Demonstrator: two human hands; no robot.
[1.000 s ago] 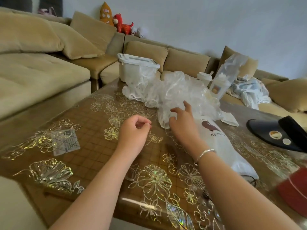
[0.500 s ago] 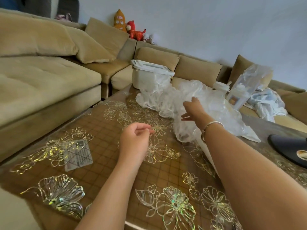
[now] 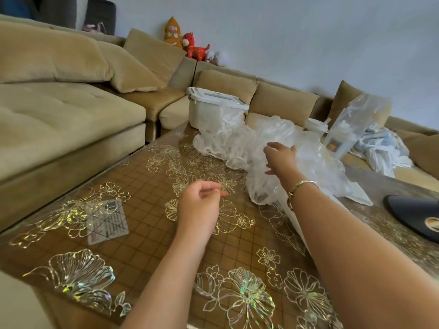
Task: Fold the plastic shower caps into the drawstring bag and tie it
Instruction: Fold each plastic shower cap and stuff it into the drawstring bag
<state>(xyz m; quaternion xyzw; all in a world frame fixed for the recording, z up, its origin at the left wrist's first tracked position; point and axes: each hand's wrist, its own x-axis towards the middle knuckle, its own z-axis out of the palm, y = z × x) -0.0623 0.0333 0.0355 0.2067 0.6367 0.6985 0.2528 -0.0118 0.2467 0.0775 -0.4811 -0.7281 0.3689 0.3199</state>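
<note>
The shower caps point(image 3: 249, 148) lie as one loose, crumpled heap of clear plastic at the far side of the worktop point(image 3: 147, 205), against a white lidded bin point(image 3: 209, 108). The right hand point(image 3: 281, 160) is held at the near face of the heap with fingers spread; no fold of plastic is seen to be gripped. The left hand point(image 3: 199, 207) hovers above the worktop, well apart from the heap, with fingers loosely curled; whether something fine is pinched between thumb and forefinger cannot be told. The drawstring bag point(image 3: 288, 210) is judged to be the white item lying mostly hidden under the right forearm.

Hazards judged from this position:

- Several caps may be lifted together, since the thin films cling and their edges cannot be separated by sight.
- Trapped air may resist folding, so a cap may spring open when released.
- The bag may be dragged or pinned by the forearm resting over it.
- The tall bagged bottle point(image 3: 342, 136) just behind the heap may be toppled if the heap is pulled sharply.
</note>
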